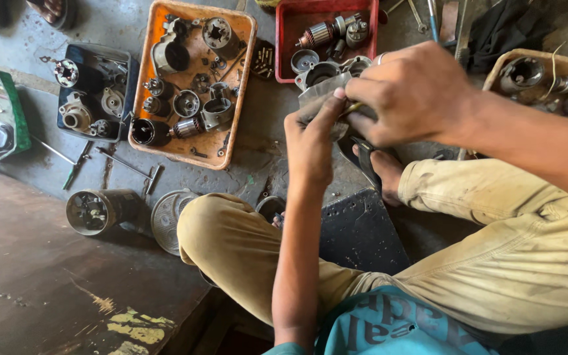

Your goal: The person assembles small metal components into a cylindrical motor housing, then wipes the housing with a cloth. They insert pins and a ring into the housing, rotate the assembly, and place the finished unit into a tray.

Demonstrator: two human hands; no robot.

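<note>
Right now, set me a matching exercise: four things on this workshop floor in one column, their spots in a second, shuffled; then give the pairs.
1. orange tray
2. red tray
3. open metal cylinder
4. grey housing

A. held in both hands
B. on the floor by the left knee
C. top centre, beside the right hand
D. left of the left hand, full of motor parts

Pairs: 1-D, 2-C, 3-B, 4-A

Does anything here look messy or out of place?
Mostly sorted: motor parts sit in the orange tray and red tray. But a cylindrical housing, round cover and hand tools lie loose on the floor.
</note>
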